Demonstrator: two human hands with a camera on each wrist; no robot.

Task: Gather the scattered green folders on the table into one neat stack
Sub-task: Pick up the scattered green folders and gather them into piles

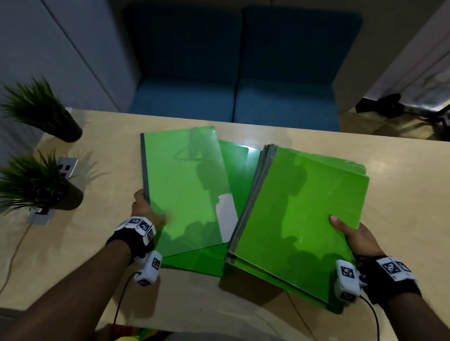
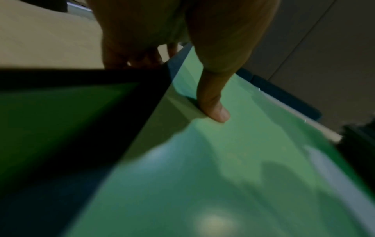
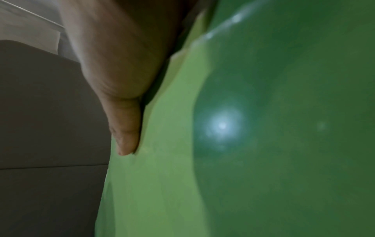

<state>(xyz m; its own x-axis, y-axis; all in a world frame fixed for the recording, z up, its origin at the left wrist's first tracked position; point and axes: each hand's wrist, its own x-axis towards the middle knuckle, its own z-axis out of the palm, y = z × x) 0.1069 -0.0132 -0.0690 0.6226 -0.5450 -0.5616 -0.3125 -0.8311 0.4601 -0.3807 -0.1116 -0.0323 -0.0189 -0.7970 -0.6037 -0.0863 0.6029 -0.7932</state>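
The single green folder (image 1: 185, 189) is a flat glossy sheet with a grey spine along its left edge; the left hand's (image 1: 143, 211) fingers curl under that spine at the near corner, and the thumb (image 2: 213, 102) lies on its top face; it is raised off the folders under it; a white sheet shows at its right edge; beneath and beyond those fingers two more green folders (image 1: 234, 170) lie fanned and overlapping; the stack of green folders (image 1: 301, 219) is several covers thick, its grey spines slightly splayed on the left side; it is tilted; the right hand's (image 1: 356, 238) thumb presses its top cover at the near right edge.
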